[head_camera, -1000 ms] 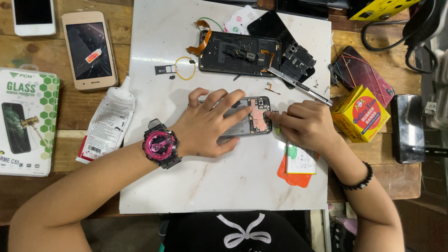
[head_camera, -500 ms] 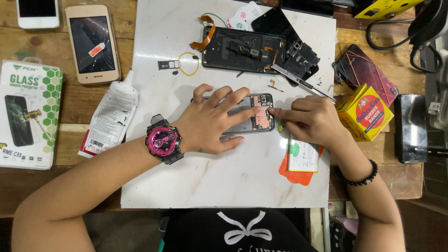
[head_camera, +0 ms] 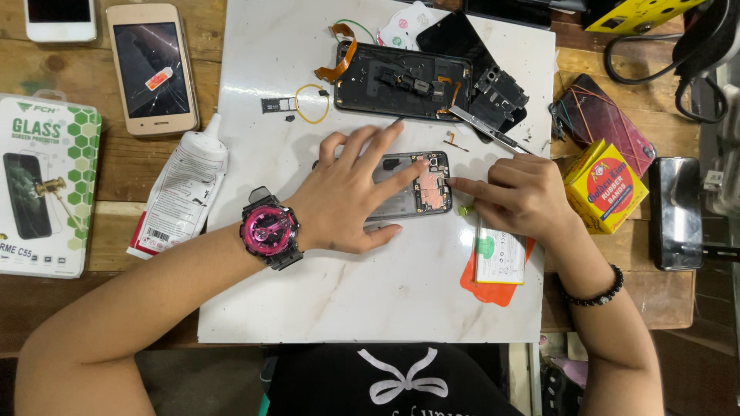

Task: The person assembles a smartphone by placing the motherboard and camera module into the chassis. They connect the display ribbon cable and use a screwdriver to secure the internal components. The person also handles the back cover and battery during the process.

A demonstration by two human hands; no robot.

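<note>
The opened phone [head_camera: 412,189] lay back-side up near the middle of the white marble slab [head_camera: 370,300] on the wooden counter [head_camera: 116,166], its pinkish circuit board bare at the right end. The left hand [head_camera: 351,192], a pink-and-black watch [head_camera: 270,231] on its wrist, was spread flat over the body of the phone, fingers splayed and pressing down rather than curled around anything. The right hand [head_camera: 524,192] sat just beside the phone's right end, index finger stretched out to touch the edge of the board; its other fingers were curled in, and whether they pinched some small part I could not tell.

The phone looked light, thin and stiff, likely to slide on the smooth slab unless pinned as it was. The exposed board and its tiny connectors seemed fragile — better held by the frame's long edges than by the open end.

Behind it lay a second dismantled phone [head_camera: 405,81] with an orange ribbon cable, and metal tweezers [head_camera: 489,131] rested slantwise between the two. A flat battery [head_camera: 499,254] on an orange card sat beneath the right wrist. Off the slab were a yellow box [head_camera: 609,185] to the right, a white glue tube [head_camera: 185,192] and a cracked gold phone [head_camera: 152,68] to the left.
</note>
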